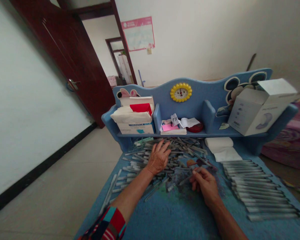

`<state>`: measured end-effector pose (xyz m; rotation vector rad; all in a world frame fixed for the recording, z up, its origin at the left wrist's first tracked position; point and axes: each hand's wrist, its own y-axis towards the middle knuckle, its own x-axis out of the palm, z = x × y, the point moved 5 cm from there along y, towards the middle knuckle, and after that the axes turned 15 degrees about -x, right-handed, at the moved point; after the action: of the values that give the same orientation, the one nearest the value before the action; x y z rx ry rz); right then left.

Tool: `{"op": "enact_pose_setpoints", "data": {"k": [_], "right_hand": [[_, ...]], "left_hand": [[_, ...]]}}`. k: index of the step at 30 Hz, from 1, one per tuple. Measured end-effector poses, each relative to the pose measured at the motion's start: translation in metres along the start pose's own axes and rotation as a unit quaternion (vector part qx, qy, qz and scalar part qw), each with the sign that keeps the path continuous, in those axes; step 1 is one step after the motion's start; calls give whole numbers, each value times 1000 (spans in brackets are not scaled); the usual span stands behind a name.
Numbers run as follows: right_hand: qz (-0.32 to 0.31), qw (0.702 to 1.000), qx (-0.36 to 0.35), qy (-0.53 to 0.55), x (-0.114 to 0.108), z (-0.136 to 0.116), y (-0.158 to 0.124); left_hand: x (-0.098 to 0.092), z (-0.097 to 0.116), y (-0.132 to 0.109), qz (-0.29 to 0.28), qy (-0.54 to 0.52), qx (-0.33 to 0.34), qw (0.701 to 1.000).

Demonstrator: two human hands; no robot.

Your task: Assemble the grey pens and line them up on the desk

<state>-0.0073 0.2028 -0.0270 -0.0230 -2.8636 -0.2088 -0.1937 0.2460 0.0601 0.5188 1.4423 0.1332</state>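
My left hand (158, 158) lies with its fingers stretched out over a loose pile of pens (133, 168) on the blue desk (175, 216). Those pens are slim, grey and translucent, pointing in many directions, and my palm hides some of them. Closer to the front, my right hand (206, 186) pinches a pen (185, 180) between thumb and fingers, just right of the pile. Part of that pen is covered by my fingers. At the right, a neat row of pens (262, 191) lies side by side, dark ends pointing right.
A roll of white paper (219, 143) rests behind the row. The desk's back shelf holds a mask box (136, 128), a stack of papers (173, 131), a round red case (196, 127) and a white carton (255, 111). A yellow clock (181, 92) is mounted on the shelf back.
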Motion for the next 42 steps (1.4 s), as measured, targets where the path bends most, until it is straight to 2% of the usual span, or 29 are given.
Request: {"op": "enact_pose_setpoints", "data": {"k": [5,8,11,14,18,22,24,26,29,31,34,37,40,42], "right_hand": [[13,999,12,38,-8,-3,4],[18,997,28,67,-13,-3,8],[12,997,50,61,-14,-4,10],[-28,997,75,12,-6,-10,8],[-105,991,85,-25,20,-25,-1],[-129,989,66,-7,44,-39,-8],[-131,989,65,3,50,-42,-10],[-114,992,58,4,48,-42,-10],[-62,996,33,-59,30,-35,-8],[-52,989,16,-139,16,-27,-8],[-91,960,-14,-264,4,-16,-12],[-140,910,-49,-387,3,-16,-20],[-185,836,-73,-512,13,-23,-24],[-218,771,-85,-592,23,-29,-23]], "left_hand": [[-12,18,-35,58,-138,-32,988],[-11,28,-55,45,-234,-80,968],[-5,33,-65,-21,-310,-153,938],[-2,37,-66,-87,-378,-199,900],[-4,50,-63,-182,-446,-184,857],[-6,59,-67,-256,-558,-167,771],[-5,54,-69,-266,-591,-191,737],[-2,40,-71,-253,-603,-240,717],[2,9,-75,-197,-624,-331,680],[4,-6,-77,-171,-652,-365,642],[7,-19,-80,-156,-695,-395,580],[9,-18,-81,-169,-726,-398,535],[11,-12,-81,-200,-740,-394,507],[13,-9,-81,-219,-746,-388,495]]}}
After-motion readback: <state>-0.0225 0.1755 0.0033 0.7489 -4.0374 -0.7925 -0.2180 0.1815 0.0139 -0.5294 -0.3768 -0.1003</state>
